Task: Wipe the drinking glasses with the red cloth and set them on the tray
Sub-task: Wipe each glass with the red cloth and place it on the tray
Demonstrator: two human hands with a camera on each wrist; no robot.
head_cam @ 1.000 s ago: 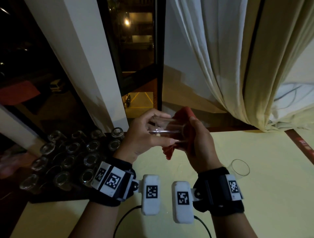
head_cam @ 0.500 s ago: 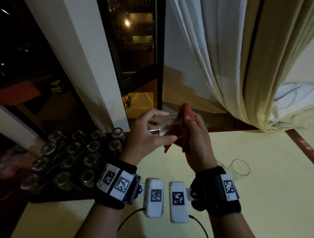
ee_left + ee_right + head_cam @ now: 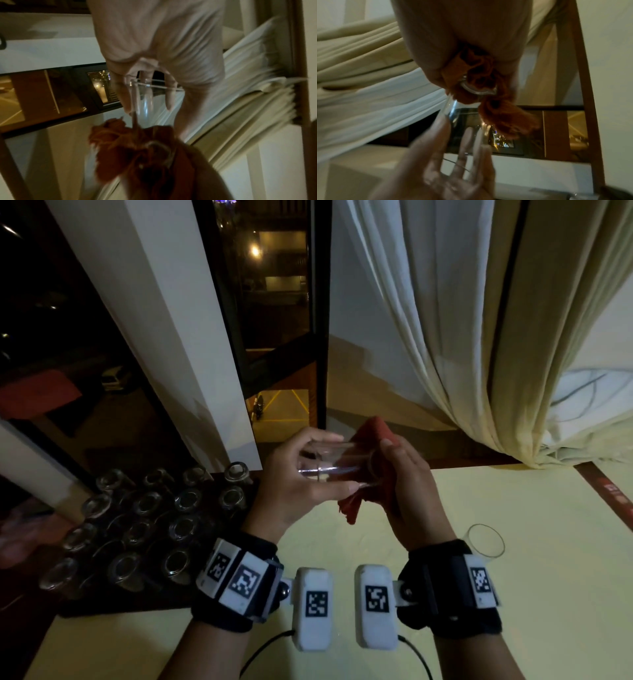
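My left hand (image 3: 301, 470) grips a clear drinking glass (image 3: 337, 463) lying sideways in the air above the table, fingers curled round its open end (image 3: 145, 94). My right hand (image 3: 400, 474) holds the red cloth (image 3: 373, 433) bunched against the glass's base (image 3: 477, 90), fingers wrapped over the cloth. A corner of the cloth hangs down below the glass. To the left a dark tray (image 3: 102, 604) carries several glasses (image 3: 185, 501) standing in rows. One more glass (image 3: 486, 541) stands on the table just right of my right wrist.
The pale yellow table (image 3: 513, 594) runs to the right and toward me. A window frame (image 3: 318, 337) and cream curtains (image 3: 479, 337) rise behind the hands. Two cables trail from the wrist units at the table's near edge.
The right hand has turned about the glass's base with the cloth, shifting from upright beside it back to cupping it. The left hand keeps its grip on the glass.
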